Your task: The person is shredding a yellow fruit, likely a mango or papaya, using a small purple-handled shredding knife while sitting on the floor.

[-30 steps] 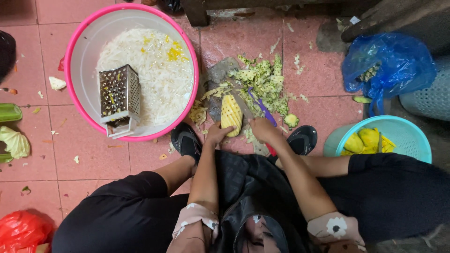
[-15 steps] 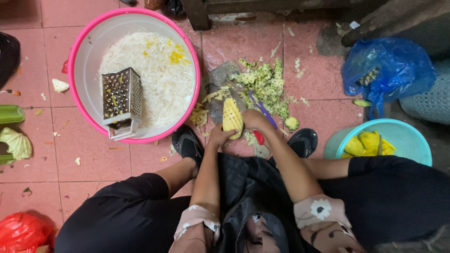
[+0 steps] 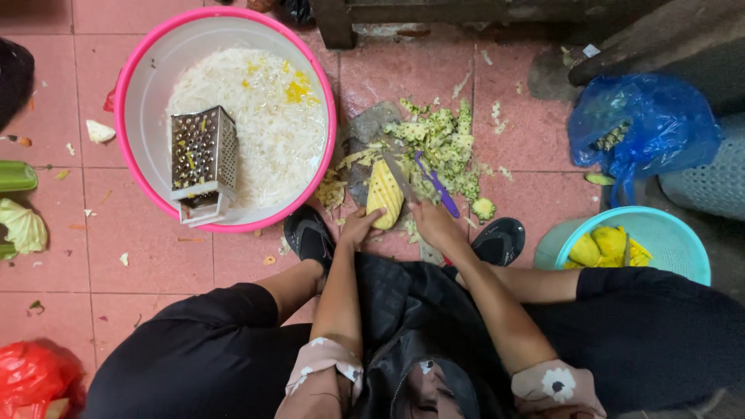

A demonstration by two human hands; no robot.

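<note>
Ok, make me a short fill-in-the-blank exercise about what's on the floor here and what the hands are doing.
1. The left hand steadies a peeled yellow ____ on the board.
2. The right hand holds a knife whose blade rests against the fruit; a second knife, with a ____ handle, lies in the peelings.
3. A metal box grater stands in the ____-rimmed tub of white shreds.

Missing words: pineapple; purple; pink

A crumpled blue plastic bag (image 3: 644,124) sits on the floor at about two o'clock, knotted and bulging. A red plastic bag (image 3: 31,376) lies crumpled at eight o'clock, in the corner.
</note>
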